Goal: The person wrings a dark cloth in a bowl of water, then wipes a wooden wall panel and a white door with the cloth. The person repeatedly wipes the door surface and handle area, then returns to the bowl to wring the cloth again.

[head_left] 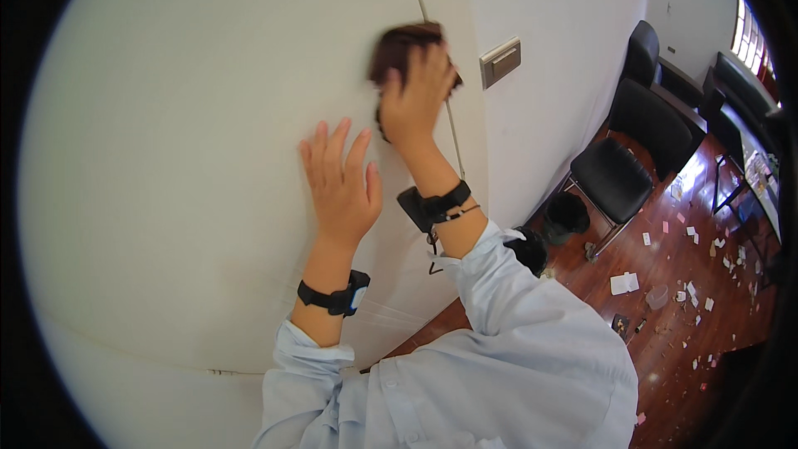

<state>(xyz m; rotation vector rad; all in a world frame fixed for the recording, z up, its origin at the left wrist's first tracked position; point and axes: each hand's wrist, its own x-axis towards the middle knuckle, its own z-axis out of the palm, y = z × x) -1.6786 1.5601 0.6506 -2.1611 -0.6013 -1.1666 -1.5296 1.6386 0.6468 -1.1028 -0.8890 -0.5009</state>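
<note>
A dark brown cloth (402, 47), blurred, lies under my right hand (416, 93), which presses it against a pale, smooth door or panel (206, 156) near its edge seam. The fingers are spread over the cloth, and part of it hangs out below the palm. My left hand (340, 184) is lower and to the left, fingers apart, flat on or close to the same pale surface, holding nothing. Black straps with small devices are on both wrists. To the right of the cloth, a metal-framed wall switch plate (500, 63) sits on the white wall.
Right of the wall stand a black chair (611, 178), black bins (566, 215) and further dark seats (642, 53). Paper scraps, a white sheet (624, 284) and a clear plastic bowl (657, 297) lie scattered on the reddish wooden floor (598, 305). A littered table (757, 168) stands at far right.
</note>
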